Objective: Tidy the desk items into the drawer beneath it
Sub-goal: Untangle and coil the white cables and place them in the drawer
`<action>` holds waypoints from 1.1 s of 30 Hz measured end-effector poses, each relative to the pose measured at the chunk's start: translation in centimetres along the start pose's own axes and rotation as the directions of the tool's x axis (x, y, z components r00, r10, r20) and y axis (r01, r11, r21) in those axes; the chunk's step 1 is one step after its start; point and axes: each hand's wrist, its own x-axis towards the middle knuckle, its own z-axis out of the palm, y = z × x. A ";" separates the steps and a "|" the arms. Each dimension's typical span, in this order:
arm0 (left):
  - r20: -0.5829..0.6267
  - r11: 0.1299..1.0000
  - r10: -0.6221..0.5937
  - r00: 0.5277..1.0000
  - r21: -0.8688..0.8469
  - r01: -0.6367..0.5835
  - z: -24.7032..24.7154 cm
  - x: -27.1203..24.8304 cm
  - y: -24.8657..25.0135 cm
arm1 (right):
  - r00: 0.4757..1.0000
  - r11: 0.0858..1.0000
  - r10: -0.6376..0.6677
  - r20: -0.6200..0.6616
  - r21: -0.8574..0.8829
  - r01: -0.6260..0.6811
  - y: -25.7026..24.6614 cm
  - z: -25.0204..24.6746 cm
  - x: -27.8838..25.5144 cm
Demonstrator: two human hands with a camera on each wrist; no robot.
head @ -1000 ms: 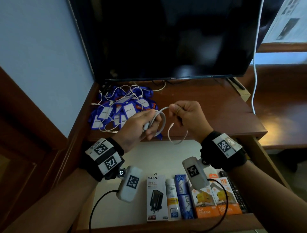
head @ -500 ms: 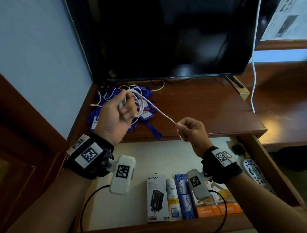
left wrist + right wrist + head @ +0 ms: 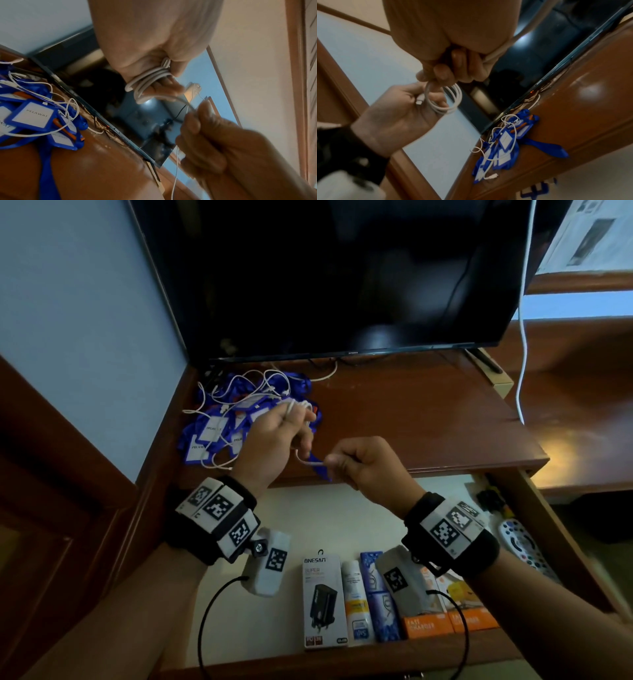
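Note:
A white cable [image 3: 301, 405] [image 3: 149, 79] [image 3: 443, 98] is wound in loops round the fingers of my left hand [image 3: 274, 436] [image 3: 154, 54] [image 3: 406, 102], held above the desk's front edge. My right hand [image 3: 366, 463] [image 3: 214, 142] [image 3: 453, 60] grips the cable's free end just to the right, fingers curled round it. A short stretch of cable [image 3: 310, 462] runs between the two hands. Blue lanyards with white badge cards [image 3: 219, 429] [image 3: 32, 119] [image 3: 505, 139] lie tangled with more white cables [image 3: 239, 385] at the desk's back left. The drawer [image 3: 342, 508] below stands pulled out.
A dark TV screen [image 3: 342, 278] stands at the back of the wooden desk [image 3: 428, 419]. Several boxed chargers and packets [image 3: 323, 601] line the drawer's front; a remote [image 3: 520, 542] lies at its right. A white cord [image 3: 524, 354] hangs at right.
My right hand has moved back toward the left hand, so the stretched cable between them has shortened. The left hand has dropped a little, with more loops round its fingers.

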 end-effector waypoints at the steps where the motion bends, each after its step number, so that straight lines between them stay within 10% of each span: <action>1: 0.015 1.000 -0.017 1.000 0.000 0.017 0.2 -0.1 -0.1 | 0.999 1.000 -0.025 -0.029 0.013 0.026 -0.2 -0.1 0.1; 15: 0.371 0.954 -0.247 0.895 -0.069 0.292 1.1 -1.2 1.6 | 0.990 0.937 -0.025 -0.141 0.341 0.073 -0.1 -0.6 -0.2; 23: 0.335 0.890 -0.365 0.868 -0.146 0.431 1.3 -1.2 1.9 | 0.976 0.974 -0.178 0.125 -0.120 0.193 -1.1 -1.7 0.0; 33: 0.191 0.905 0.006 0.982 0.417 -0.086 1.6 -1.7 -0.5 | 0.998 0.965 -0.050 0.024 -0.255 0.054 0.4 -1.2 -0.4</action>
